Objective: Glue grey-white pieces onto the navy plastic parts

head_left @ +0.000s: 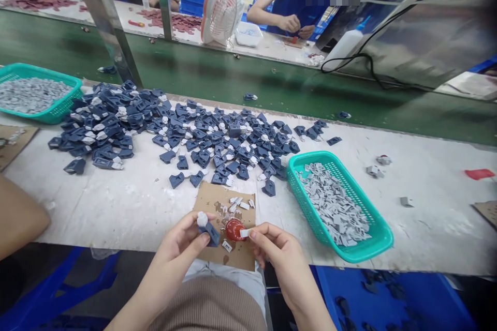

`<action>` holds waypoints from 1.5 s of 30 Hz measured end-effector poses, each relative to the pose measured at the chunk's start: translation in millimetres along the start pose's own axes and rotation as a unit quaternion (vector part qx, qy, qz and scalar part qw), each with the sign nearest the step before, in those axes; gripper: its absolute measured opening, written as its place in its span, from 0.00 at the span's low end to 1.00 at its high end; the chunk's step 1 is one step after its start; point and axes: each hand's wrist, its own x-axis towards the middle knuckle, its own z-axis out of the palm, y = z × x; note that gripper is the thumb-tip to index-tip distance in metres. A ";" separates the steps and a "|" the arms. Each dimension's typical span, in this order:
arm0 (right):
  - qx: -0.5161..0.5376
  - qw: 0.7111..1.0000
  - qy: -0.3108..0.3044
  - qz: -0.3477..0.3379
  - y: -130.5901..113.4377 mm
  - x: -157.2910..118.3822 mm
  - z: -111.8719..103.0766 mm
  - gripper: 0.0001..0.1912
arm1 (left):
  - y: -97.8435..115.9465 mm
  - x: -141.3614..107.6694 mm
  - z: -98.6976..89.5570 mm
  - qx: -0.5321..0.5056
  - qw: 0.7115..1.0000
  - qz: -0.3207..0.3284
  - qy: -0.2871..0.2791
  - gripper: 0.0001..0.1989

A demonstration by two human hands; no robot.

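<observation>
Between the thumb and fingers of my left hand (184,243) is a dark blue plastic part (210,234) with a whitish knob on its upper end. My right hand (277,245) pinches a small light grey plastic piece (244,233) over a small red dish (234,229). That dish rests on a stained piece of cardboard (205,201) at the table's near edge. Several loose grey pieces (241,204) lie behind the dish, and one grey piece (227,245) lies in front of it. The two hands are apart, on either side of the dish.
A large heap of dark blue parts (233,139) spreads behind the cardboard. Green baskets of grey pieces stand at right (373,253) and far left (58,114). Beyond runs a green conveyor (186,72) with a metal post (104,20). A neighbour's arm (23,217) reaches in at left.
</observation>
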 end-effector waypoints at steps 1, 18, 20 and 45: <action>0.006 1.000 -0.002 0.002 -1.1 -0.4 0.1 0.21 | 0.3 1.0 1.6 -0.003 1.000 0.011 0.004 0.14; 0.065 0.992 -0.090 -0.058 -41.3 -26.9 22.0 0.11 | 2.1 -2.5 24.2 0.101 0.965 0.229 0.072 0.03; 0.058 0.992 -0.090 -0.068 -41.4 -25.5 24.1 0.11 | 2.2 -2.7 24.3 0.110 0.960 0.248 0.072 0.05; 0.074 0.987 -0.082 -0.117 -32.6 -18.6 32.7 0.15 | 0.9 1.0 29.0 0.150 0.929 0.328 0.080 0.13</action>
